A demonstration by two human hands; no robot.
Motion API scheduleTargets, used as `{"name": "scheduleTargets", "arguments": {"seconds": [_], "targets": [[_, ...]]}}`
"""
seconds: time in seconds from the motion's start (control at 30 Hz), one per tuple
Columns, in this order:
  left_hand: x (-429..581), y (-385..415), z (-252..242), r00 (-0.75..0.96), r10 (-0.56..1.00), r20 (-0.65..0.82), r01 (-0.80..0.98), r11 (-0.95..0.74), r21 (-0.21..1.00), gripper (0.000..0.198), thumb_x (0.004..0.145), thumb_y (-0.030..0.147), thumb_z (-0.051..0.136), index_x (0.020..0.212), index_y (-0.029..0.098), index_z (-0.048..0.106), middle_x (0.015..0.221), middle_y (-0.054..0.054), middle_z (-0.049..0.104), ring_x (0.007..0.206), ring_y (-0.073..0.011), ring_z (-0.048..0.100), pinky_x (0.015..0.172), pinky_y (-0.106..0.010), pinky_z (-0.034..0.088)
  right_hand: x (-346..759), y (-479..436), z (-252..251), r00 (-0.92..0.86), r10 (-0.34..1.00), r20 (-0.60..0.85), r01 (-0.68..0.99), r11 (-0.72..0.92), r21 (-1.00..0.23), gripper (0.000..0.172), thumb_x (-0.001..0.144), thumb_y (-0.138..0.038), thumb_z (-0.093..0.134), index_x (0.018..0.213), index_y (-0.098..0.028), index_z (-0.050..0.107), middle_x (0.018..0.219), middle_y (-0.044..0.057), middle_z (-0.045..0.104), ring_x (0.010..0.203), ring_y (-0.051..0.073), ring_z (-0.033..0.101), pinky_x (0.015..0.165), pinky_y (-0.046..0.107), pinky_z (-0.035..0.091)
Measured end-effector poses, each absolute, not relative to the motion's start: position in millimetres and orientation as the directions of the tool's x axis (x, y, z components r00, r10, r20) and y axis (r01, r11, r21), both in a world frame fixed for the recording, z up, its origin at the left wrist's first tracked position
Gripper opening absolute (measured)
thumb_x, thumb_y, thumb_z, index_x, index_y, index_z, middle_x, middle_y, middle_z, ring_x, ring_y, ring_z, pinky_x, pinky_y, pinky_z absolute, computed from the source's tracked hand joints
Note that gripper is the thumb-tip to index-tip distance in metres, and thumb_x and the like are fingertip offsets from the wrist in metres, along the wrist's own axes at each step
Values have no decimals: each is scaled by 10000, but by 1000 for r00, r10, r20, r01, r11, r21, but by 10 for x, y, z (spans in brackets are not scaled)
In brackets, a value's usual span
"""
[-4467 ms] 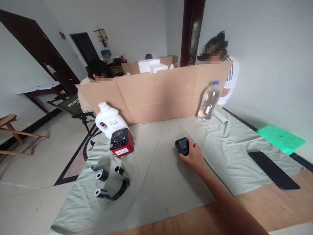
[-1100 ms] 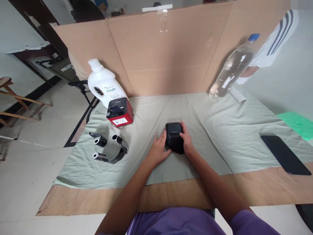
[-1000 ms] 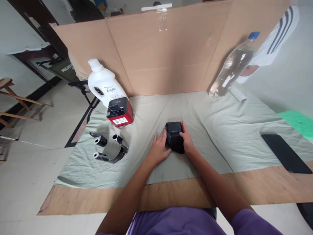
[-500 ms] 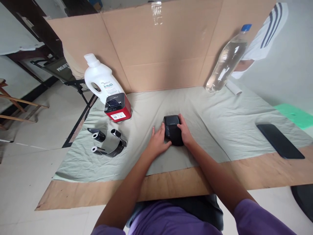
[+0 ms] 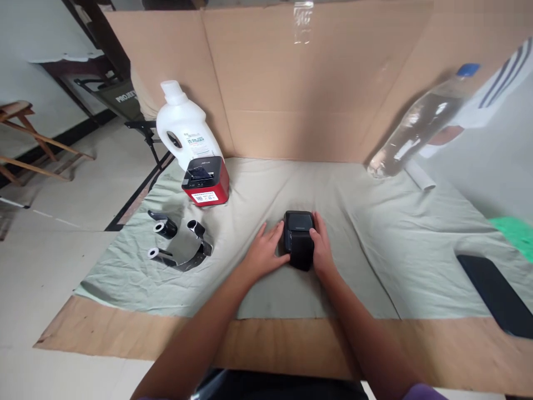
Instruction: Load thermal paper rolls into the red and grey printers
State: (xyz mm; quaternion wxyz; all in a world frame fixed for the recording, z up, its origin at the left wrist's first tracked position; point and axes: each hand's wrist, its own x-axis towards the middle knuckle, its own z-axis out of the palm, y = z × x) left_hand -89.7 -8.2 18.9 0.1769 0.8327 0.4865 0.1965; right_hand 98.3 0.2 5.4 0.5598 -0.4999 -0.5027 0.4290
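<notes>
A small black box-shaped device sits on the grey-green cloth in the middle of the table. My left hand rests against its left side, fingers stretched out and slightly spread. On the device's right side my right hand curls its fingers against the casing. Both hands bracket the device, which stays on the cloth.
A red and black small printer stands before a white jug at left. Black holders with white rolls lie nearer. A cardboard screen, a water bottle, a paper roll and a dark phone stand around.
My hands stay on either side of the black device; the camera has shifted, so everything sits lower and closer. Earlier only my right hand held the device farther back on the cloth.
</notes>
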Motion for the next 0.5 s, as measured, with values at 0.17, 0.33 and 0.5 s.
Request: {"name": "scheduleTargets", "arguments": {"seconds": [0.17, 0.33, 0.5], "targets": [[-897, -141, 191, 428, 888, 167, 745, -452, 491, 897, 884, 416, 622, 1597, 167, 138, 1593, -164, 347, 1459, -272, 385, 1163, -446, 320, 956, -57, 80, 149, 974, 168, 72, 159, -985, 600, 979, -477, 444, 1530, -248, 375, 1603, 68, 349, 1494, 251, 296, 1250, 480, 201], [-866, -188, 223, 431, 890, 146, 743, -443, 502, 861, 917, 386, 583, 1605, 192, 103, 1614, -146, 309, 1481, -265, 344, 1128, -427, 330, 923, -82, 89, 183, 967, 177, 122, 157, -980, 565, 989, -447, 430, 1516, -244, 397, 1588, 79, 372, 1478, 268, 324, 1235, 501, 232], [-883, -193, 227, 414, 897, 157, 740, -432, 515, 836, 918, 392, 584, 1597, 181, 143, 1613, -144, 307, 1489, -247, 330, 1118, -415, 329, 905, -65, 107, 220, 959, 179, 113, 158, -981, 545, 979, -445, 450, 1478, -226, 454, 1549, 97, 427, 1450, 285, 372, 1222, 513, 257]]}}
